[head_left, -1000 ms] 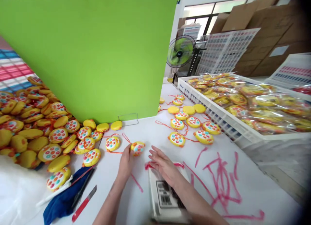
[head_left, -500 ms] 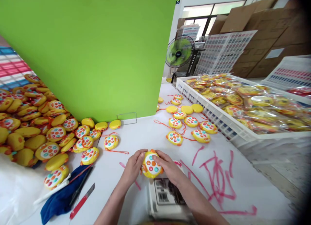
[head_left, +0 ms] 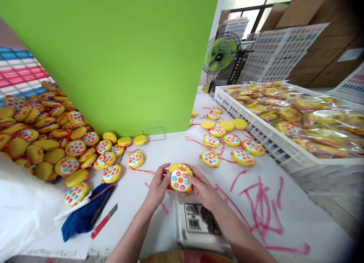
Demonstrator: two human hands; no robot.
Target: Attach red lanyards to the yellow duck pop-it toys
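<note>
Both my hands hold one yellow duck toy (head_left: 180,177) with coloured buttons, just above the white table (head_left: 284,217). My left hand (head_left: 158,186) grips its left edge, fingers curled. On the toy's right side my right hand (head_left: 203,189) is wrapped round the edge. Below the hands lies a stack of clear bags (head_left: 199,223) with a barcode label. A loose duck toy (head_left: 135,159) with a red string lies a little to the left.
A large pile of yellow duck toys (head_left: 48,134) fills the left side before a green board (head_left: 113,58). Several more toys (head_left: 227,141) lie at centre right. A white crate (head_left: 273,141) holds bagged toys. A blue cloth (head_left: 82,217) and red-handled knife (head_left: 104,221) lie at front left.
My left hand took a duck toy from the table and brought it toward me. My right hand left the bags and joined on the toy, which now faces up.
</note>
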